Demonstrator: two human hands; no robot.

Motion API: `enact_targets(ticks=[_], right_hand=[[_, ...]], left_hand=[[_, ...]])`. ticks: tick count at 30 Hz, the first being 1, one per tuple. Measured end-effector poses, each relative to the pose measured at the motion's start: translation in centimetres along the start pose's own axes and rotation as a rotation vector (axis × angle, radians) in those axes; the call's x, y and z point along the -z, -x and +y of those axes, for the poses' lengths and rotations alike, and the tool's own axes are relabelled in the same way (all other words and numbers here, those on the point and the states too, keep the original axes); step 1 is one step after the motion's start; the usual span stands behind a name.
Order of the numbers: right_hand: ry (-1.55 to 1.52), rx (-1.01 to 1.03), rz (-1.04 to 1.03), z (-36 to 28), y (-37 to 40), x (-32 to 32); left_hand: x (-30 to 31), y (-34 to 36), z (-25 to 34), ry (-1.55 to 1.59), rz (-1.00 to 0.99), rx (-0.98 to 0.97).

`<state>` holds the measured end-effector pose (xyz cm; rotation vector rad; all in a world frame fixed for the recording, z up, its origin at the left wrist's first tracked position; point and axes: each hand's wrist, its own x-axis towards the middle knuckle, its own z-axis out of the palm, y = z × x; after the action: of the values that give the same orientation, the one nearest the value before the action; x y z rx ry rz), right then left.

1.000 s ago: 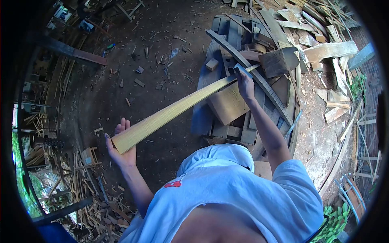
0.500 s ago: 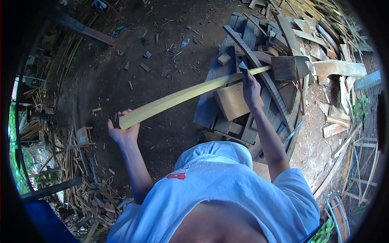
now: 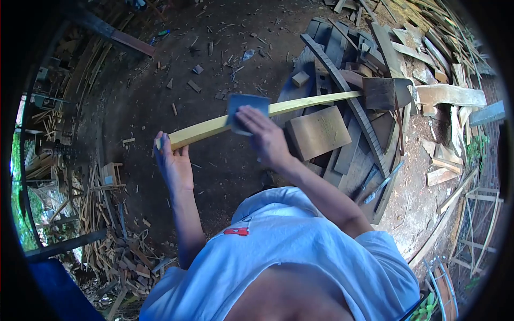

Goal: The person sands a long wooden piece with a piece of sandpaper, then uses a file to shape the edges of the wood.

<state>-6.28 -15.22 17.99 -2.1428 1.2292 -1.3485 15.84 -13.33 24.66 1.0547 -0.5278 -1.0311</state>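
A long pale-yellow wooden strip (image 3: 201, 130) runs across the view, its far end by an upright wood block (image 3: 378, 93). My left hand (image 3: 176, 167) is closed around the near end, with the thumb and fingers on its sides. On the strip's middle, my right hand (image 3: 267, 140) presses a dark blue-grey sheet that looks like sandpaper (image 3: 250, 100). The sheet wraps over the strip and covers part of it. My right fingers lie over the sheet, slightly blurred.
A larger wood block (image 3: 319, 132) sits on stacked planks (image 3: 350, 152) to the right. A curved dark slat (image 3: 342, 85) crosses the pile. Small offcuts (image 3: 194, 86) are scattered over the dirt floor. Scrap wood heaps (image 3: 134, 265) line the left side.
My right hand has slid left along the strip from its far part to the middle, bringing the sheet along. My left hand has shifted its grip, and the strip appears turned slightly.
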Motion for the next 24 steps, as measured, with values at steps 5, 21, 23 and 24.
enact_targets(ticks=[5,21,23,24], right_hand=[[0.098,-0.048,-0.028,2.7,0.5,2.1],[-1.981,-0.725,0.754,17.2,7.1,6.1],[-1.98,-0.702,0.706,15.5,3.7,5.6],[-1.968,-0.692,0.651,14.6,2.0,5.8]], left_hand=[[0.5,-0.2,-0.6,-0.009,0.038,-0.01],[0.0,0.3,8.5,0.175,-0.205,-0.453],[3.7,-1.1,10.3,0.231,-0.268,-0.453],[6.8,-2.6,10.4,0.25,-0.276,-0.441]])
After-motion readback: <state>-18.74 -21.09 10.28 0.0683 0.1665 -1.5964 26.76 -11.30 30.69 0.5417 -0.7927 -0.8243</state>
